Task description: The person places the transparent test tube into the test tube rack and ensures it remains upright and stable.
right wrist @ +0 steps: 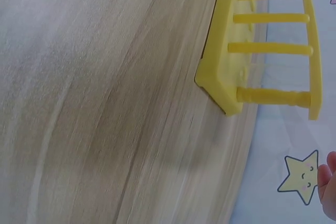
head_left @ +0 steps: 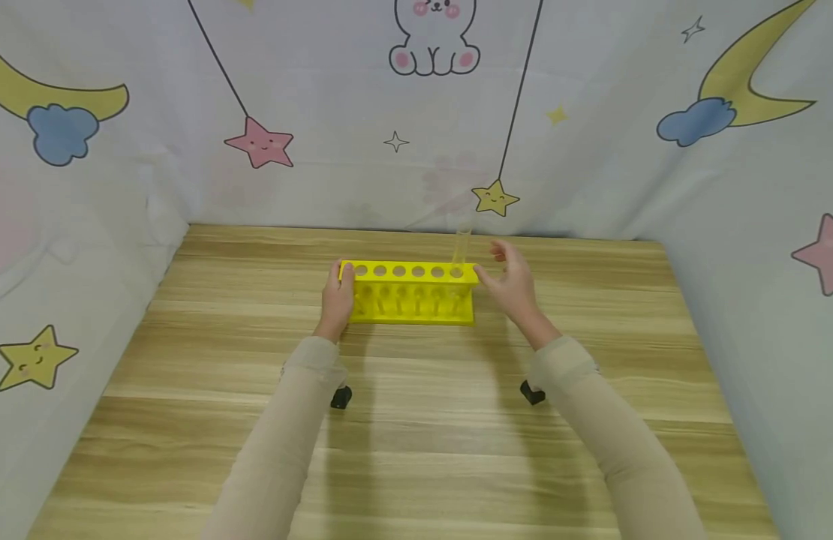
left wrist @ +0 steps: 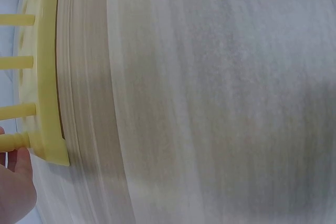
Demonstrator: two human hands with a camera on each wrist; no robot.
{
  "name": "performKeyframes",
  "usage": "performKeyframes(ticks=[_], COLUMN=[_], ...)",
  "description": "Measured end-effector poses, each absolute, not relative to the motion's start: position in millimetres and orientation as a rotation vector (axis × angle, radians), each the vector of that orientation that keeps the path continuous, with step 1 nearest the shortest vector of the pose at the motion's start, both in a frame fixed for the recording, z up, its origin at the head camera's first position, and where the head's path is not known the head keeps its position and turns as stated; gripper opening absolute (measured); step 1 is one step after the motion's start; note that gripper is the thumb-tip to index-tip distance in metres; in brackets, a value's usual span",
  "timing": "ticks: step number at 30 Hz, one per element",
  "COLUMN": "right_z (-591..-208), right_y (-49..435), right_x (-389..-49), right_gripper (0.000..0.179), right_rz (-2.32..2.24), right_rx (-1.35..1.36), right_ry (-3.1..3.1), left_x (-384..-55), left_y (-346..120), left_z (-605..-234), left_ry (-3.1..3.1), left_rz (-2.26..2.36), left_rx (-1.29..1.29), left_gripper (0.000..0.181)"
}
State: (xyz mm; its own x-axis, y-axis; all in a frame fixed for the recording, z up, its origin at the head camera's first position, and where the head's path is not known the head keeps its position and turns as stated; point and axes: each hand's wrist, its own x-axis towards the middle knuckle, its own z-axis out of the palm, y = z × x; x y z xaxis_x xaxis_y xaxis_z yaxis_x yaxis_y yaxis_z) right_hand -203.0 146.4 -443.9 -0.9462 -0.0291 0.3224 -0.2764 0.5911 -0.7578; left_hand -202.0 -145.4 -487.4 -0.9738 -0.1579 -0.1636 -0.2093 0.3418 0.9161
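A yellow test tube rack point(head_left: 410, 320) with a row of several holes stands on the wooden table. In its rightmost hole a clear test tube point(head_left: 462, 246) stands upright, its top well above the rack. My left hand point(head_left: 337, 297) grips the rack's left end, thumb on the front of the top plate. In the left wrist view that hand point(left wrist: 16, 190) is at the rack's end post point(left wrist: 13, 141). Beside the right end is my right hand point(head_left: 516, 289), thumb tip at the top plate's corner, fingers loosely bent and holding nothing. Only its fingertips point(right wrist: 326, 179) show in the right wrist view.
The wooden table point(head_left: 443, 450) reaches back to a white cloth point(head_left: 349, 180) printed with stars and moons. More of this cloth hangs at the left and right sides. Black wrist camera pieces point(head_left: 341, 397) show beneath both sleeves.
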Motion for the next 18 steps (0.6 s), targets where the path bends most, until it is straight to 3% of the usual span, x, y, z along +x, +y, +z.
performKeyframes(ticks=[18], right_z=[-452.0], right_y=[167.9], right_x=[-203.1], right_gripper=[0.037], right_rz=[1.206], right_rx=[0.164], right_ry=[-2.563], left_x=[-204.2], left_y=[-147.3], left_z=[-491.0], left_ry=[2.535], left_rz=[1.701], left_rx=[-0.356], left_gripper=[0.059])
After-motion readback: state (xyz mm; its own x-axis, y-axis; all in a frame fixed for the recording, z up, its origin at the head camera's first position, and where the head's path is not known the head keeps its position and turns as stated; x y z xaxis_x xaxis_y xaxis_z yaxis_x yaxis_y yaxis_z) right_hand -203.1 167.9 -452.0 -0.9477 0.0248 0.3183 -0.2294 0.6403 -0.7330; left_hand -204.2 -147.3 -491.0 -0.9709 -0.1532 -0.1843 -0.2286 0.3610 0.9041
